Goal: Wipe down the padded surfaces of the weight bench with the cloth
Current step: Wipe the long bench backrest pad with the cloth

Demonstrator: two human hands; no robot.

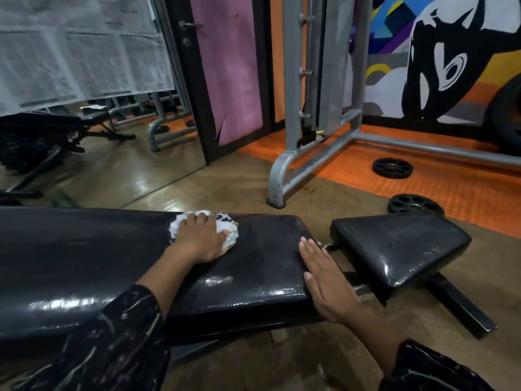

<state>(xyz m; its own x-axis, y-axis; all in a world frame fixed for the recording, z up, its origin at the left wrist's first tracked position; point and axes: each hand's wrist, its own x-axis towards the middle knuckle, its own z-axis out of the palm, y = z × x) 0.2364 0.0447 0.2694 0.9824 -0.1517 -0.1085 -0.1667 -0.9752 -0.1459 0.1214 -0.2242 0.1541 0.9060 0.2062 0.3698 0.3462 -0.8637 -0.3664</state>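
Note:
A long black padded bench back [84, 258] stretches across the lower half of the view, with glossy wet streaks near its front edge. The smaller black seat pad [400, 244] lies to its right, across a narrow gap. A crumpled white cloth [197, 218] sits on the long pad near its far edge. My left hand [201, 238] lies on top of the cloth, fingers curled over it and pressing it down. My right hand [324, 277] rests flat with straight fingers against the right end of the long pad.
A grey steel rack frame [304, 153] stands behind the bench on orange matting. Two black weight plates [392, 168] [414, 206] lie on the floor beyond the seat pad. A wall mirror [98, 136] at the left reflects another bench. A purple door panel [231, 66] stands behind.

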